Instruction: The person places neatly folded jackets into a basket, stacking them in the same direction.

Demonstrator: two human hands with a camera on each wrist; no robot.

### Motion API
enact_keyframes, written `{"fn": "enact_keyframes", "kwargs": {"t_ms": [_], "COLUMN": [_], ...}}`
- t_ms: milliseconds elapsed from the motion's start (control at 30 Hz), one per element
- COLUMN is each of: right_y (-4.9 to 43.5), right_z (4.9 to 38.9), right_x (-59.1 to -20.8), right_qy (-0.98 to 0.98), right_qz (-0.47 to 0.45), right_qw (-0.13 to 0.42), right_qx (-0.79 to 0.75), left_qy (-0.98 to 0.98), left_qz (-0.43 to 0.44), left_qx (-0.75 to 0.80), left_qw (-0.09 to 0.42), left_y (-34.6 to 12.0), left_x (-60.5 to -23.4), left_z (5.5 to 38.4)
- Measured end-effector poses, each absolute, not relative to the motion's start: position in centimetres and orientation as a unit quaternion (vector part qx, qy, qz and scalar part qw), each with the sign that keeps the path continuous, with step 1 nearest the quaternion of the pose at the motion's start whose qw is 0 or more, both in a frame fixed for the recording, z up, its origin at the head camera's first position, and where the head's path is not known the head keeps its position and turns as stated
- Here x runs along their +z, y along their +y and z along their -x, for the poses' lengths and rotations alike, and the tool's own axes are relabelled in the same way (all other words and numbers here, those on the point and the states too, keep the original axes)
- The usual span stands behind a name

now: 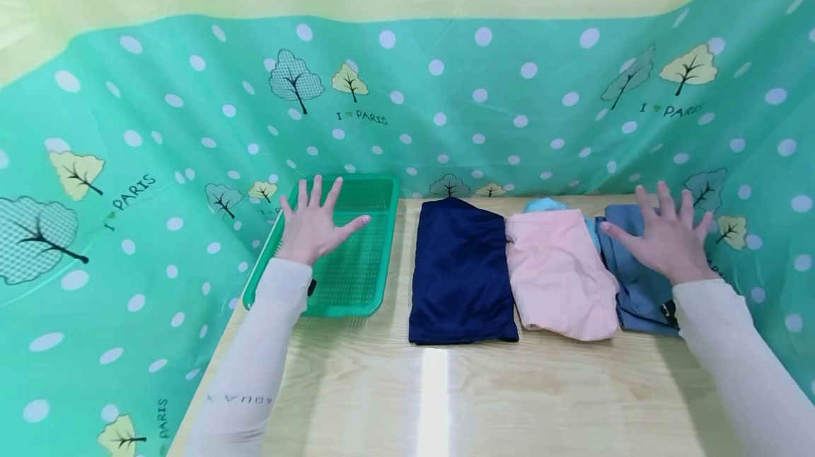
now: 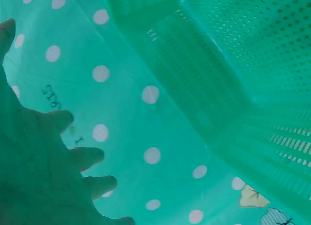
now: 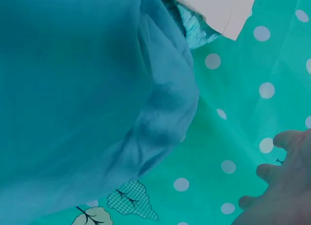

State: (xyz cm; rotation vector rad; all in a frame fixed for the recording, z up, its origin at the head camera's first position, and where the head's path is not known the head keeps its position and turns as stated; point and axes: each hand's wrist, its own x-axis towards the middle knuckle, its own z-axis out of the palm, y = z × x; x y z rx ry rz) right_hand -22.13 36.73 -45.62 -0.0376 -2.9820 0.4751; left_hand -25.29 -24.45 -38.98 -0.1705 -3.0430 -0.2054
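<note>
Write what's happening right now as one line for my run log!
left hand: spread, above green basket | right hand: spread, above slate-blue cloth | held: nothing | table: navy cloth beside pink cloth

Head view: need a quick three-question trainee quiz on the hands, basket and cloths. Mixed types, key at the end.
1. True or false: the left hand has its fingers spread.
2. Which lies nearest the green basket? A) pink cloth B) navy cloth C) light-blue item
3. Which hand is closer to the gray-blue cloth?

Key: 1. True. 2. B. 3. The right hand.
</note>
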Motion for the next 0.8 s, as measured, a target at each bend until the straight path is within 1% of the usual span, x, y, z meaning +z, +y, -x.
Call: {"fn": "enact_keyframes", "kwargs": {"t_ms": [233,367,467,600,700,800], "right_y": [34.6,32.6,30.9,28.2,26.1,24.0], "right_z": [20.9,20.3,20.0,19.5,19.3,19.5], "right_x": [-45.8,-45.3,-44.9,-44.6,-44.8,-45.1], "right_qy": [-0.986,-0.982,-0.973,-0.952,-0.936,-0.916], "right_qz": [-0.004,-0.032,-0.051,-0.074,-0.09,-0.098], "right_qw": [0.048,0.021,-0.003,-0.01,0.001,0.002], "right_qx": [0.158,0.183,0.224,0.297,0.341,0.388], "left_qy": [-0.995,-0.992,-0.989,-0.972,-0.934,-0.878], "left_qz": [0.072,0.086,0.106,0.149,0.179,0.197], "left_qx": [-0.068,-0.088,-0.105,-0.169,-0.288,-0.41], "left_qw": [0.026,0.005,0.011,0.064,0.11,0.15], "left_y": [-22.6,-20.9,-19.3,-16.4,-14.2,-12.4], "left_x": [-38.5,-38.2,-38.4,-39.6,-40.8,-42.2], "left_z": [23.8,22.3,20.9,19.0,17.8,17.4]}}
